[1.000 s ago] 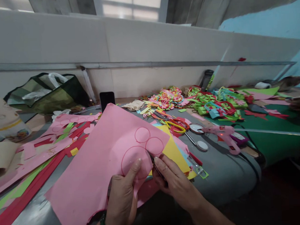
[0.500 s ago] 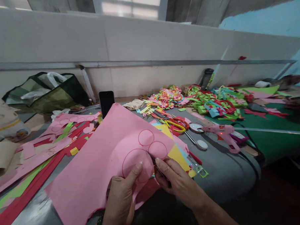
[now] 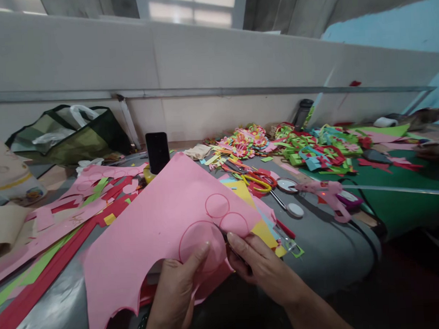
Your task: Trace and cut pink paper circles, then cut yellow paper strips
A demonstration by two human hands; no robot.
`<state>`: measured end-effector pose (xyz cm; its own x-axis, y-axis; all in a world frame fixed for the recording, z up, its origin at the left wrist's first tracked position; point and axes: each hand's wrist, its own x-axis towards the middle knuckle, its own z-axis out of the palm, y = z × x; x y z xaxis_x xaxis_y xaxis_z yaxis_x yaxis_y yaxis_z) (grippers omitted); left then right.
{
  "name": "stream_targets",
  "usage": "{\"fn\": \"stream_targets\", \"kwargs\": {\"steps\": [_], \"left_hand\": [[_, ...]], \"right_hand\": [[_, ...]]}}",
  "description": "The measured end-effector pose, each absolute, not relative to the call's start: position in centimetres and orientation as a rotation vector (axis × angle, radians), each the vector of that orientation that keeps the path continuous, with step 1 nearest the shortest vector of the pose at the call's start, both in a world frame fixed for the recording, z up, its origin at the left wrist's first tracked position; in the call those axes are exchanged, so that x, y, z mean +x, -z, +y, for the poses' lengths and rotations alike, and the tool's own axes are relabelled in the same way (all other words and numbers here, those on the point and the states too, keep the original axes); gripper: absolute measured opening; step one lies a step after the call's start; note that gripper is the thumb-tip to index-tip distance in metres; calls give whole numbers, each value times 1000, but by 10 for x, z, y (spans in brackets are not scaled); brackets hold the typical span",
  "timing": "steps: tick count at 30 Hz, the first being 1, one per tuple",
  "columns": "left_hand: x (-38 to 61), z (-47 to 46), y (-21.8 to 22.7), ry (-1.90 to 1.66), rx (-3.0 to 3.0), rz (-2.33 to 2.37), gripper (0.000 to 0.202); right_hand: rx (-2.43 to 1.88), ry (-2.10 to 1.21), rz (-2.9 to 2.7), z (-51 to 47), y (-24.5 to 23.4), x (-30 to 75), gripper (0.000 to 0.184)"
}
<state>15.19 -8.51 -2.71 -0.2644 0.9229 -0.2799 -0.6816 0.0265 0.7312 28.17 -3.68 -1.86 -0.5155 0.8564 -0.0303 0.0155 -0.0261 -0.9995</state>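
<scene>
From where I stand, I see the pink sheet raised in front of the person, spreading up and to the left of both hands, its top corner reaching in front of the black phone. The left hand has the sheet's near edge pinched: the thumb lies on top, inside the large drawn circle, while the fingers go underneath, mostly out of sight. A dark beaded bracelet sits at that wrist.

The right hand is curled closed around a dark-bladed tool, most of which its fingers hide. The blade points up and left into the sheet, between the large circle and the lower of two smaller circles, so the sheet lies directly ahead of the right thumb. How far the blades are spread I cannot tell. Curved cutouts notch the sheet's lower edge, left of the left hand.

Beyond the right hand, a yellow sheet shows partly under the pink one. Farther along the grey table lie yellow-handled scissors, a round white lid and a pink glue gun, well apart from both hands.
</scene>
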Motion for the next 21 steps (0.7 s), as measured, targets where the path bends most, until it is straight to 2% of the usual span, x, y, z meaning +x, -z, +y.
{"fn": "stream_targets", "kwargs": {"steps": [14, 21], "left_hand": [[142, -94, 34, -1482, 508, 898, 12], [143, -97, 29, -1444, 502, 977, 32]], "right_hand": [[-933, -1689, -1647, -40, 17, 286, 49], [-960, -1670, -1672, -43, 11, 286, 54]]}}
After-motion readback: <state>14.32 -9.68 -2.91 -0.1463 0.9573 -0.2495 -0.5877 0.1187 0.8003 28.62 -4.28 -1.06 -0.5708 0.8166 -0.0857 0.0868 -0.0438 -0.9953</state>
